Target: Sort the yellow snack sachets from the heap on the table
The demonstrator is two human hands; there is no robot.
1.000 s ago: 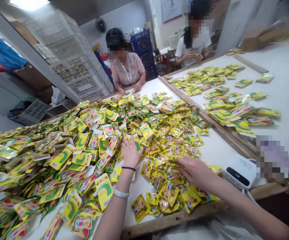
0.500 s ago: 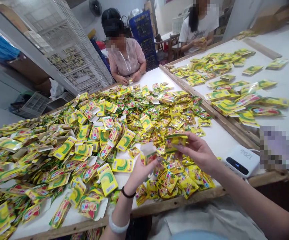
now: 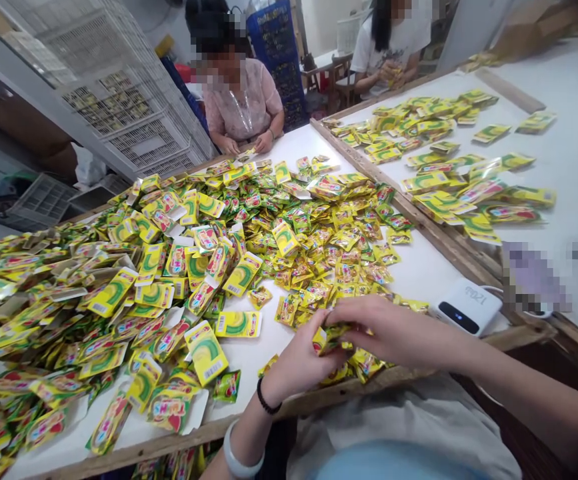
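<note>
My left hand point(image 3: 301, 353), with a dark beaded band and a pale bangle at the wrist, is closed around a small yellow carton point(image 3: 321, 341), mostly hidden by fingers. Up against it, my right hand point(image 3: 369, 323) has its fingers closed on a yellow-green sachet point(image 3: 337, 331), only partly visible. Both hands meet just above the near edge of the table. Small yellow sachets point(image 3: 313, 293) lie in a heap beyond and beneath them. To the left spreads a large pile of printed yellow cartons point(image 3: 111, 293), several with open white flaps.
A wooden strip point(image 3: 419, 230) divides the white tabletop. More yellow cartons point(image 3: 433, 180) lie past it. A white power bank point(image 3: 469, 307) with a cable sits right of my hands. Two people point(image 3: 241, 100) work at the far side, near stacked white crates point(image 3: 133, 100).
My hands have come together; before, the left held an open carton apart from the yellow pack in the right. The view has shifted slightly, moving the table contents leftward.
</note>
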